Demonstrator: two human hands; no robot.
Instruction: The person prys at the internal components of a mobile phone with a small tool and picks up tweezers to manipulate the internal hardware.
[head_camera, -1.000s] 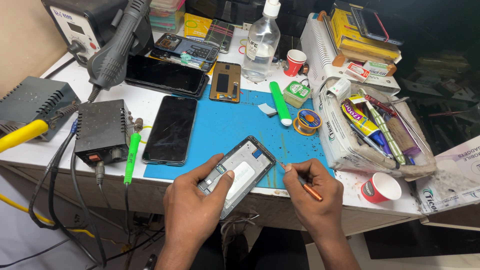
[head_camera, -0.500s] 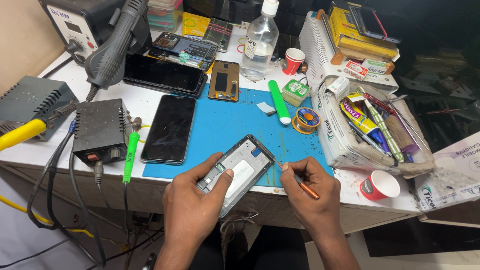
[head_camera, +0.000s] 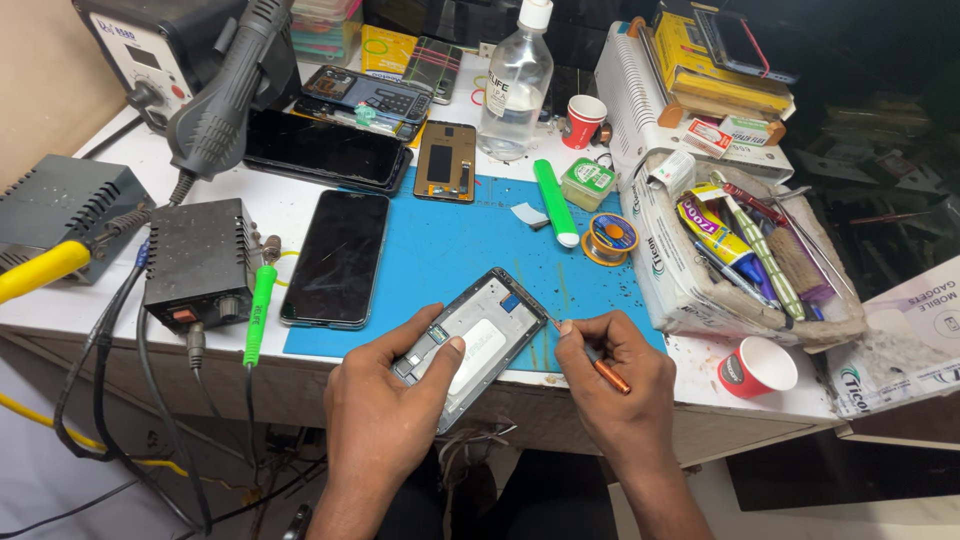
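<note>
My left hand (head_camera: 385, 415) holds an opened phone frame (head_camera: 478, 338), grey inside with a pale patch, tilted over the near edge of the blue work mat (head_camera: 440, 255). My thumb lies across its middle. My right hand (head_camera: 615, 385) grips a thin orange-handled tool (head_camera: 598, 365). Its metal tip touches the frame's right edge near the top corner.
A black phone (head_camera: 337, 257) lies left on the mat, another phone (head_camera: 322, 152) and a gold back cover (head_camera: 447, 160) behind. A soldering station (head_camera: 195, 260) and a hot-air gun (head_camera: 225, 95) stand left. Also here: a bottle (head_camera: 512, 85), a green pen (head_camera: 553, 200), a solder spool (head_camera: 611, 237), a tool bag (head_camera: 740, 265) and a red cup (head_camera: 757, 368).
The tool's tip has moved from just off the frame to touch its right edge. Both hands shifted slightly; the frame stays in my left hand.
</note>
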